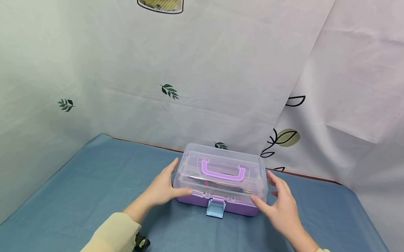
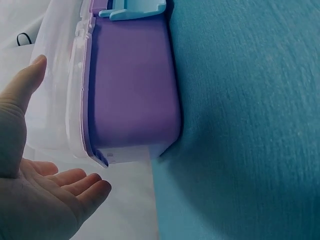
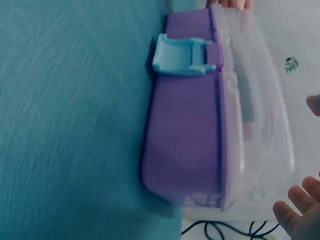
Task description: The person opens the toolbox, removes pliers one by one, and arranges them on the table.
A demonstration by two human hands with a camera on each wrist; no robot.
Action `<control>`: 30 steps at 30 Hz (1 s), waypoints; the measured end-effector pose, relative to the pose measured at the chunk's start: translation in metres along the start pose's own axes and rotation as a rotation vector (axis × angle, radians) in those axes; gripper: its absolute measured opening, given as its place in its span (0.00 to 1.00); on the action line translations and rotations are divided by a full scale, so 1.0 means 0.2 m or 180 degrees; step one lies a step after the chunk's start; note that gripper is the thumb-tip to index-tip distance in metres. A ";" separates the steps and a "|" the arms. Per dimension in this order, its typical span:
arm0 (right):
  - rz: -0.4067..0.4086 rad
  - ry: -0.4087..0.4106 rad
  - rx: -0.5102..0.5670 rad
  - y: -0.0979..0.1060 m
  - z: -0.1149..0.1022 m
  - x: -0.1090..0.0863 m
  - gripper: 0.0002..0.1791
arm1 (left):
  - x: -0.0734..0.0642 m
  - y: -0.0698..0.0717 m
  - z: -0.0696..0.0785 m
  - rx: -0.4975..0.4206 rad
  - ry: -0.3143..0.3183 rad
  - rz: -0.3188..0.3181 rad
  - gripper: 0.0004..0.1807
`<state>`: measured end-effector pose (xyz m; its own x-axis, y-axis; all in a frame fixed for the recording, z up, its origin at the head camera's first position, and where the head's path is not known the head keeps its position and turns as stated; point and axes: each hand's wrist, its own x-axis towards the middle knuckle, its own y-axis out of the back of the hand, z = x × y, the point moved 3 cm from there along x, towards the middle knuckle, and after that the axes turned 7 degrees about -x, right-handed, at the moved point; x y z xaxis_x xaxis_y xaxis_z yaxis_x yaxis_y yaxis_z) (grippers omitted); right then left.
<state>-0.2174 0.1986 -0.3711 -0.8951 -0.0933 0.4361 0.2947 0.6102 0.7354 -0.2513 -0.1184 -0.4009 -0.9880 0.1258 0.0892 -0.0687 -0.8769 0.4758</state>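
Note:
A plastic storage box with a purple base (image 1: 240,209) and a clear lid (image 1: 253,162) sits on the table. Its purple handle (image 1: 223,175) lies flat on the lid, and a light blue latch (image 1: 215,209) hangs turned down at the front. Through the lid, slender items show inside. My left hand (image 1: 161,186) is at the box's left end, thumb over the front corner, fingers extended beside it. At the opposite end my right hand (image 1: 285,207) spreads its thumb and fingers around the right corner. Both wrist views show the fingers uncurled beside the lid.
A blue cloth (image 1: 97,197) covers the table under the box. White printed fabric (image 1: 214,67) hangs behind and on both sides. Dark cables (image 3: 225,229) appear past the table's edge in the right wrist view. Each sleeve carries a small black wrist camera (image 1: 142,243).

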 end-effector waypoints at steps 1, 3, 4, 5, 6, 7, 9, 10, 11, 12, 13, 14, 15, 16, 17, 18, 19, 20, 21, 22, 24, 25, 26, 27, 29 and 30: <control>-0.0054 -0.0004 0.0011 -0.01 0.02 0.00 0.45 | 0.00 0.00 0.00 0.0002 -0.0005 -0.0007 0.62; -0.0192 -0.0035 0.0057 -0.02 0.05 0.00 0.51 | 0.00 0.00 0.00 0.0014 -0.0012 -0.0016 0.63; -0.0259 -0.0051 0.0071 -0.03 0.07 0.01 0.53 | 0.00 0.00 -0.01 0.0019 -0.0014 -0.0020 0.63; -0.0320 -0.0073 0.0078 -0.04 0.08 0.01 0.55 | 0.00 0.00 -0.01 0.0027 -0.0020 -0.0021 0.64; -0.0379 -0.0094 0.0076 -0.05 0.10 0.01 0.57 | 0.00 -0.01 -0.02 0.0033 -0.0024 -0.0022 0.64; -0.0438 -0.0114 0.0080 -0.06 0.11 0.01 0.59 | 0.00 -0.01 -0.03 0.0033 -0.0033 -0.0019 0.64; -0.0532 -0.0155 0.0063 -0.08 0.14 0.01 0.62 | 0.00 -0.01 -0.04 0.0029 -0.0044 -0.0012 0.65; -0.0578 -0.0182 0.0062 -0.09 0.15 0.01 0.63 | 0.00 -0.02 -0.04 0.0019 -0.0054 -0.0005 0.65; -0.0622 -0.0210 0.0055 -0.10 0.16 0.01 0.64 | 0.01 -0.02 -0.04 0.0022 -0.0093 0.0008 0.65; -0.0665 -0.0238 0.0053 -0.11 0.17 0.01 0.64 | 0.01 -0.02 -0.05 0.0013 -0.0120 0.0016 0.65; -0.0709 -0.0271 0.0053 -0.12 0.18 0.01 0.65 | 0.01 -0.03 -0.05 0.0010 -0.0140 0.0021 0.65; -0.0755 -0.0302 0.0053 -0.13 0.19 0.01 0.65 | 0.01 -0.03 -0.06 0.0052 -0.0179 0.0018 0.65; -0.0801 -0.0338 0.0059 -0.13 0.20 0.01 0.65 | 0.01 -0.04 -0.06 0.0052 -0.0210 0.0023 0.65; -0.0846 -0.0370 0.0057 -0.14 0.21 0.01 0.66 | 0.01 -0.04 -0.07 0.0060 -0.0220 0.0025 0.65; -0.0890 -0.0401 0.0049 -0.15 0.21 0.01 0.66 | 0.01 -0.05 -0.07 0.0075 -0.0246 0.0027 0.64; -0.0934 -0.0434 0.0045 -0.15 0.22 0.01 0.66 | 0.01 -0.05 -0.08 0.0078 -0.0230 0.0015 0.64; -0.0973 -0.0466 0.0035 -0.16 0.23 0.02 0.67 | 0.02 -0.06 -0.08 0.0082 -0.0224 0.0003 0.64; -0.1005 -0.0491 0.0026 -0.16 0.23 0.02 0.67 | 0.02 -0.06 -0.09 0.0076 -0.0225 -0.0013 0.63; -0.1032 -0.0518 0.0011 -0.17 0.23 0.02 0.68 | 0.02 -0.07 -0.09 0.0028 -0.0202 -0.0018 0.63; -0.1055 -0.0541 -0.0003 -0.17 0.23 0.02 0.68 | 0.02 -0.07 -0.10 0.0018 -0.0188 -0.0029 0.62; -0.1085 -0.0566 -0.0027 -0.18 0.24 0.03 0.68 | 0.03 -0.07 -0.10 -0.0017 -0.0164 -0.0042 0.60; -0.1085 -0.0556 -0.0021 -0.18 0.24 0.03 0.68 | 0.03 -0.08 -0.11 -0.0040 -0.0149 -0.0042 0.60; -0.1082 -0.0533 -0.0011 -0.19 0.24 0.03 0.67 | 0.03 -0.08 -0.11 -0.0052 -0.0150 -0.0031 0.59; -0.1070 -0.0507 0.0005 -0.19 0.24 0.03 0.66 | 0.03 -0.08 -0.11 -0.0060 -0.0146 -0.0012 0.59; -0.1017 -0.0436 0.0042 -0.20 0.24 0.03 0.64 | 0.03 -0.09 -0.11 -0.0083 -0.0133 0.0016 0.58; -0.0981 -0.0404 0.0063 -0.20 0.24 0.03 0.62 | 0.04 -0.09 -0.11 -0.0097 -0.0129 0.0027 0.57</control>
<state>-0.2511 0.2110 -0.4220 -0.9760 -0.1779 0.1258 -0.0018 0.5838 0.8119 -0.2603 -0.1124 -0.4283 -0.9822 0.1365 0.1287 -0.0653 -0.8916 0.4480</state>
